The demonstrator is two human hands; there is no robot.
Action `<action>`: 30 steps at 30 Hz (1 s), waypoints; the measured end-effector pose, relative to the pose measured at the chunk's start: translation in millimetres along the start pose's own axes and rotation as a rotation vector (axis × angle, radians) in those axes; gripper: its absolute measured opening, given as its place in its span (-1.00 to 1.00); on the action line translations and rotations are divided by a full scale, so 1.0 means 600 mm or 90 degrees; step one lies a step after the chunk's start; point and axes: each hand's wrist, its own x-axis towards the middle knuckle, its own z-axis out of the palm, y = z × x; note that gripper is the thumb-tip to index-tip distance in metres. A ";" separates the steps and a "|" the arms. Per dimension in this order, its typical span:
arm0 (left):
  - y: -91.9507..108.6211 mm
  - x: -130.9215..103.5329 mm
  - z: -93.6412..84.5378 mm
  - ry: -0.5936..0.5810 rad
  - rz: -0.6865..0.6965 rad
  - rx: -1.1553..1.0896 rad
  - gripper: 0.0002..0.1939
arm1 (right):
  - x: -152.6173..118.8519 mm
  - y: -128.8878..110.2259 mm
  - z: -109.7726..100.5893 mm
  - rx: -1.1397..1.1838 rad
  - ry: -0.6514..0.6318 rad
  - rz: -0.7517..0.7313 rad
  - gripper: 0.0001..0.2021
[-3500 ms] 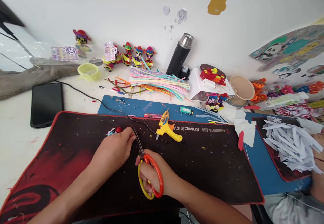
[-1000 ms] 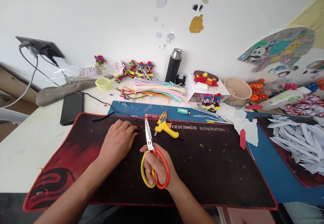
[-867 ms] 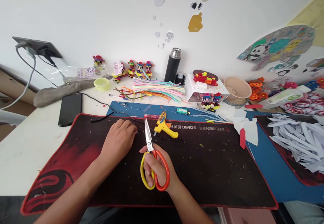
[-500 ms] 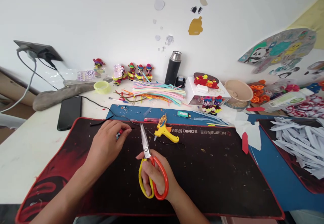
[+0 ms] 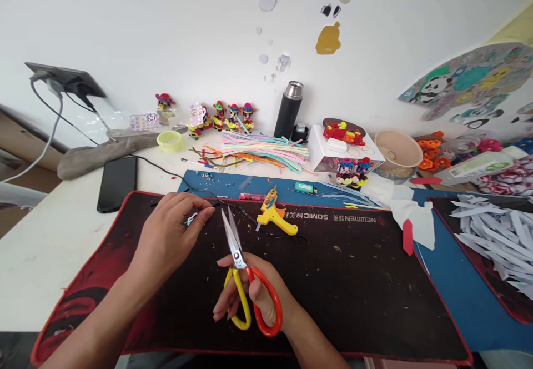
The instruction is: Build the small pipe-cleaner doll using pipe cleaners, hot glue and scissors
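My left hand (image 5: pixel 170 227) is closed over the dark mat (image 5: pixel 353 280), pinching a small piece (image 5: pixel 191 218) with white and light blue on it; most of it is hidden by the fingers. A thin black strip shows by the fingertips. My right hand (image 5: pixel 258 294) grips scissors (image 5: pixel 237 257) with one yellow and one red handle. Their blades are slightly parted and point up toward the left fingertips, without touching them. Just right of the blades lies a yellow glue gun (image 5: pixel 275 215).
Behind the mat are pastel pipe cleaners (image 5: pixel 264 149), small figurines (image 5: pixel 220 116), a black flask (image 5: pixel 289 110) and a white box (image 5: pixel 322 149). A phone (image 5: pixel 117 184) and a yellow-green bowl (image 5: pixel 170 141) are at the left. Paper strips (image 5: pixel 497 235) pile up at the right.
The scissors' blades have opened a little and their handles have spread apart. My left hand has turned slightly, hiding the red part of the small piece. The whole view has shifted a little.
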 end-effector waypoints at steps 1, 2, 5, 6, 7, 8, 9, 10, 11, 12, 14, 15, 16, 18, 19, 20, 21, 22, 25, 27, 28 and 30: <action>0.000 -0.001 -0.001 0.000 0.004 -0.001 -0.76 | -0.001 -0.001 0.000 -0.006 0.007 0.008 -0.14; 0.000 -0.002 -0.002 0.000 0.010 -0.002 -0.76 | -0.001 -0.003 -0.001 -0.015 0.014 0.016 -0.18; 0.002 -0.006 -0.004 -0.001 0.038 -0.004 -0.77 | -0.004 -0.006 -0.001 -0.045 0.022 0.033 -0.32; 0.004 -0.006 -0.005 -0.002 0.049 -0.004 -0.78 | -0.005 -0.007 -0.001 -0.055 0.024 0.036 -0.36; 0.005 -0.007 -0.005 -0.002 0.059 -0.005 -0.78 | -0.005 -0.009 0.000 -0.063 0.028 0.038 -0.38; 0.006 -0.007 -0.005 -0.003 0.070 -0.005 -0.79 | -0.005 -0.010 0.001 -0.070 0.034 0.039 -0.40; 0.008 -0.007 -0.005 -0.003 0.080 -0.005 -0.79 | -0.005 -0.011 0.003 -0.075 0.041 0.040 -0.41; 0.010 -0.007 -0.006 -0.003 0.089 -0.003 -0.80 | -0.004 -0.011 0.004 -0.079 0.048 0.042 -0.42; 0.012 -0.007 -0.007 -0.004 0.099 0.000 -0.81 | -0.004 -0.012 0.005 -0.082 0.052 0.046 -0.43; 0.014 -0.007 -0.008 -0.005 0.107 0.003 -0.81 | -0.003 -0.012 0.006 -0.085 0.057 0.050 -0.44; 0.019 -0.007 -0.010 -0.012 0.120 0.011 -0.82 | -0.002 -0.012 0.007 -0.087 0.065 0.059 -0.45; 0.021 -0.007 -0.012 -0.018 0.124 0.014 -0.82 | -0.002 -0.011 0.007 -0.087 0.069 0.062 -0.46; 0.023 -0.006 -0.013 -0.026 0.126 0.017 -0.82 | -0.001 -0.010 0.006 -0.088 0.072 0.064 -0.47; 0.025 -0.006 -0.015 -0.041 0.128 0.022 -0.81 | -0.001 -0.008 0.005 -0.088 0.075 0.066 -0.48; 0.025 -0.006 -0.016 -0.046 0.130 0.025 -0.81 | -0.002 -0.007 0.005 -0.090 0.075 0.066 -0.48; 0.025 -0.006 -0.017 -0.050 0.133 0.027 -0.82 | -0.002 -0.007 0.004 -0.092 0.077 0.066 -0.49; 0.024 -0.006 -0.017 -0.051 0.136 0.029 -0.82 | -0.002 -0.007 0.004 -0.094 0.079 0.068 -0.49; 0.024 -0.006 -0.018 -0.052 0.139 0.030 -0.82 | -0.003 -0.007 0.004 -0.097 0.082 0.070 -0.49; 0.025 -0.006 -0.019 -0.055 0.139 0.030 -0.82 | -0.005 -0.009 0.005 -0.106 0.085 0.078 -0.50; 0.026 -0.006 -0.019 -0.057 0.131 0.031 -0.81 | -0.006 -0.011 0.006 -0.112 0.086 0.078 -0.50; 0.027 -0.006 -0.020 -0.057 0.128 0.031 -0.81 | -0.006 -0.012 0.006 -0.115 0.086 0.077 -0.50; 0.029 -0.006 -0.020 -0.057 0.124 0.031 -0.81 | -0.005 -0.014 0.007 -0.117 0.088 0.077 -0.50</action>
